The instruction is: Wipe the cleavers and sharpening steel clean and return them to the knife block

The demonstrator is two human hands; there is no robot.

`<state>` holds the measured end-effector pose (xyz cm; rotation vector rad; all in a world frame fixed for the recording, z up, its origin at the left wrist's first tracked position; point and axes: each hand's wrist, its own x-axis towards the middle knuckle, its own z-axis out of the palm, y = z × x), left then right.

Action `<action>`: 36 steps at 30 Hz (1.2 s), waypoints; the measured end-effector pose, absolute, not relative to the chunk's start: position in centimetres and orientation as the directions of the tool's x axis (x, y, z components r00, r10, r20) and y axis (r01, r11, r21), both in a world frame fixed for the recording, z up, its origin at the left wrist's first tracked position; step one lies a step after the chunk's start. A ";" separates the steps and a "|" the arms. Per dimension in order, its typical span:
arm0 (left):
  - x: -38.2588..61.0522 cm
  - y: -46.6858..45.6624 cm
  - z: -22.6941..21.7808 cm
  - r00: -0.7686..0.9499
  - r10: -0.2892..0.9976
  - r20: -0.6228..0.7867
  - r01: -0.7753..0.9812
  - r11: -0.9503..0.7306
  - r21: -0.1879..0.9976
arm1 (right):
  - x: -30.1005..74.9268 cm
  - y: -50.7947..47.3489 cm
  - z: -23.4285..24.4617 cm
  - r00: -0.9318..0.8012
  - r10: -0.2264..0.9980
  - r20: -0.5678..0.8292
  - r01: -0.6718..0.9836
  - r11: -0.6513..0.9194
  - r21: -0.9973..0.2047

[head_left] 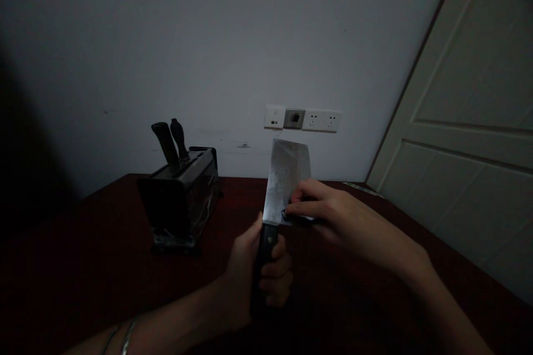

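Observation:
My left hand (266,272) is wrapped round the black handle of a cleaver (287,175), its thumb near the base of the blade. The broad steel blade stands upright, its flat side facing me. At the lower right of the blade, my right hand (328,208) is closed in a pinch. A small dark thing (284,213) shows at its fingertips against the steel; its kind is too dim to tell. A knife block (195,186) with dark ends stands to the left, two dark handles (171,141) sticking up from its top.
The dark red table (233,199) reaches back to a pale wall (208,39). Wall sockets (320,121) and a switch plate (275,117) sit behind the blade. A panelled door (470,150) slants along the right. The light is dim.

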<state>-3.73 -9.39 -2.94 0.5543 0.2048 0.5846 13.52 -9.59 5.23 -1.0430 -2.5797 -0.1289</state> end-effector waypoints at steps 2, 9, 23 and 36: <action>-3.7 -9.3 -3.0 0.818 0.575 -0.036 -0.463 0.693 0.553 | 13.5 -9.6 5.2 -0.661 0.657 0.362 0.689 0.723 -0.056; -3.7 -9.1 -2.9 0.800 0.598 -0.048 -0.462 0.665 0.588 | 13.6 -9.4 5.0 -0.664 0.649 0.371 0.675 0.734 -0.075; -3.8 -8.0 -3.0 0.745 0.659 -0.102 -0.428 0.590 0.685 | 14.7 -8.0 4.7 -0.623 0.646 0.440 0.685 0.723 -0.093; -3.5 -7.3 -3.2 0.455 0.887 -0.076 -0.334 0.249 0.909 | 15.6 -6.2 4.3 -0.415 0.600 0.684 0.701 0.690 -0.180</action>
